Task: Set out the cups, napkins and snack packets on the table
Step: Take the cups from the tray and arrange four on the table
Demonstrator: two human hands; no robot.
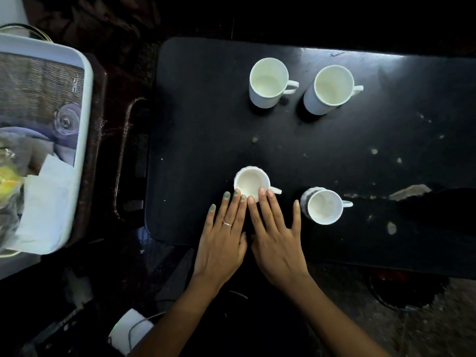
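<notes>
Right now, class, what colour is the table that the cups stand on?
Black, with pale chipped patches; the table shows best in the head view.

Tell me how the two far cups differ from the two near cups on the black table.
The far cups are tall and straight-sided with smooth walls; the near cups look shorter and rounder, with ribbed outsides. The far pair stands untouched, while straight fingertips of the left hand and right hand rest against the near-left cup. All four are white, upright, empty, with handles pointing right.
</notes>
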